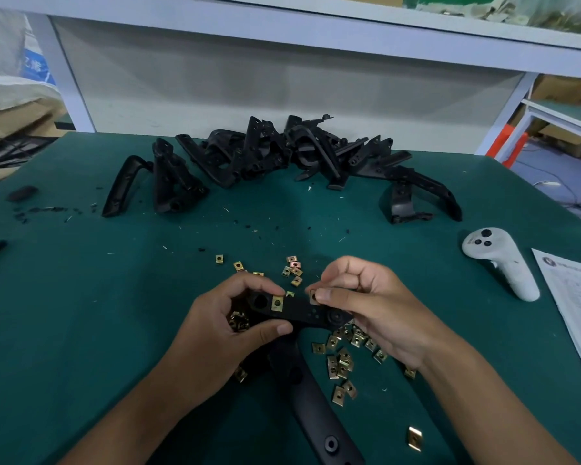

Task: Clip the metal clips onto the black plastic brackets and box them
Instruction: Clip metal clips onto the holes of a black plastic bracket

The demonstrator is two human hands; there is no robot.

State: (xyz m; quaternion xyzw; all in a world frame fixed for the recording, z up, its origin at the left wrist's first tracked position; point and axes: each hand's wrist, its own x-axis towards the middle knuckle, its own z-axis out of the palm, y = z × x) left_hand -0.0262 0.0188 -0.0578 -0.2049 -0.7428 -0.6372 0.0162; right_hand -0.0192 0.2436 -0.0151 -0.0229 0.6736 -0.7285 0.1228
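A black plastic bracket (304,312) is held over the green table, its long arm running down toward me. My left hand (235,317) grips its left end, thumb underneath, with several brass clips tucked in the palm. One brass clip (277,303) sits on the bracket's top edge. My right hand (366,297) pinches a second metal clip (313,297) against the bracket's right part. Loose metal clips (342,357) lie scattered below my right hand, and more clips (294,268) lie just beyond the hands.
A pile of black brackets (265,156) lies across the back of the table (81,297). A white handheld controller (500,260) and a printed sheet (577,303) sit at the right. Black plastic scraps (22,193) are at the left. A white shelf frame stands behind.
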